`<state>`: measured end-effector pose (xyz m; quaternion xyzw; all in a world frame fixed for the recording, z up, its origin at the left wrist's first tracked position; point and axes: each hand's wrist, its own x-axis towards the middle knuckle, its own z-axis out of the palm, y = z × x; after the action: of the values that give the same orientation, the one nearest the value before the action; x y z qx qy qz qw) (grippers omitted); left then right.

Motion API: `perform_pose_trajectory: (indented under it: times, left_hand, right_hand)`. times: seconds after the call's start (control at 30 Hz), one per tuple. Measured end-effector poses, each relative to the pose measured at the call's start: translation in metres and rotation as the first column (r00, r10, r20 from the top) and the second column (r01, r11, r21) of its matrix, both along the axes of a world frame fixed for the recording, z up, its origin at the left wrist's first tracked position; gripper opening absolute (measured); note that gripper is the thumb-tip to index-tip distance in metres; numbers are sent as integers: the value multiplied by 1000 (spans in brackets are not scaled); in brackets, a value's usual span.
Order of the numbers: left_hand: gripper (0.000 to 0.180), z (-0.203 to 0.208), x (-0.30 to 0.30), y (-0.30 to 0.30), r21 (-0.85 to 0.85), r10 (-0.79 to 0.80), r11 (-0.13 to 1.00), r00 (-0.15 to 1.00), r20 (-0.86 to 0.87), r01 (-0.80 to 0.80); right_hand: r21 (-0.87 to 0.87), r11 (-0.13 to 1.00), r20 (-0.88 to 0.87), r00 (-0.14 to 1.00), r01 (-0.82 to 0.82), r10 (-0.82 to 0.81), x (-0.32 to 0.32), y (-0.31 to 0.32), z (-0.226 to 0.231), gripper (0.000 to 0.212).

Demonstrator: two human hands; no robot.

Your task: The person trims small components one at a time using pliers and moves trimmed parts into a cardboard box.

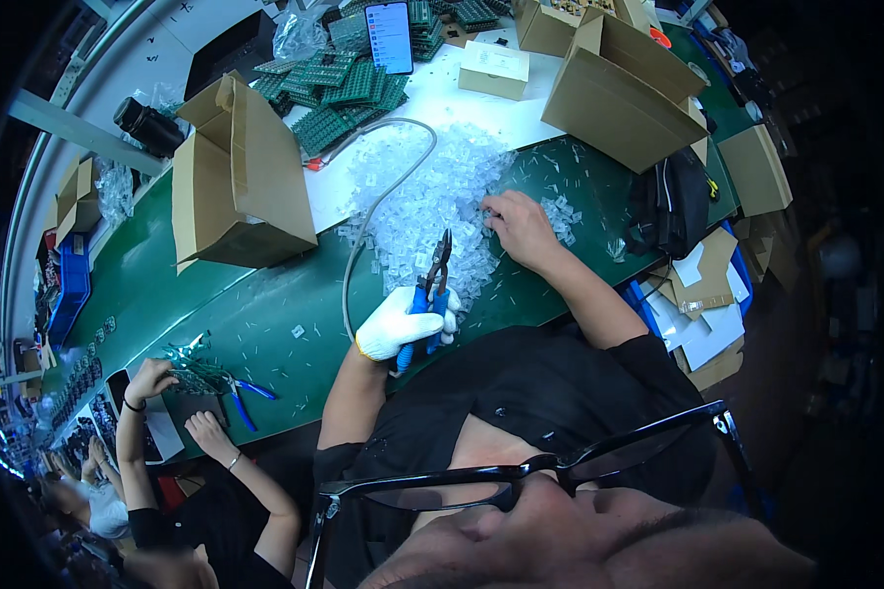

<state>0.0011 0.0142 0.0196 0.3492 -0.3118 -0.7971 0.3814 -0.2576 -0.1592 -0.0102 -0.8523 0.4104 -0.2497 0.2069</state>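
My left hand (395, 326), in a white knit glove, is wrapped round the blue handles of a pair of pliers (440, 265). Their dark jaws point away from me, over the near part of a heap of small clear plastic pieces (417, 187). At the heap's right edge is my bare right hand (523, 228), its fingers bent together against the pieces. Whatever lies between those fingertips is too small to make out. A grey cable (375, 204) curves across the heap and runs down beside my left hand.
Open cardboard boxes stand left (250, 191) and right (619, 93) of the heap. Behind it are stacked green circuit boards (349, 83), a phone (390, 39) and a small carton (493, 71). A black bag (673, 201) lies at right. A co-worker's hands (206, 432) work near blue-handled pliers (243, 401).
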Motion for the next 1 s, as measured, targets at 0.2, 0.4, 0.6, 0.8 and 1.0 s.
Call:
perform_pose_trajectory:
  times: [0.2, 0.4, 0.6, 0.8, 1.0]
  left_hand:
    - [59, 0, 0, -2, -7, -12, 1000, 1000, 16, 12]
    - [59, -1, -2, -1, 11, -14, 1000, 1000, 13, 14]
    - [57, 1, -2, -1, 13, -9, 1000, 1000, 23, 8]
    - [56, -3, -1, -2, 1, -34, 999, 999, 13, 34]
    - [54, -6, 0, -1, -22, -27, 999, 1000, 10, 27]
  right_hand:
    - [74, 995, 80, 994, 65, -70, -5, 3, 7, 22]
    - [121, 993, 128, 992, -12, -3, 4, 11, 21, 28]
    - [238, 968, 255, 967, -78, 15, 4, 12, 28, 34]
    - [284, 957, 135, 991, -53, 15, 4, 8, 25, 28]
    - [379, 925, 204, 978, -37, -45, 10, 6, 24, 29]
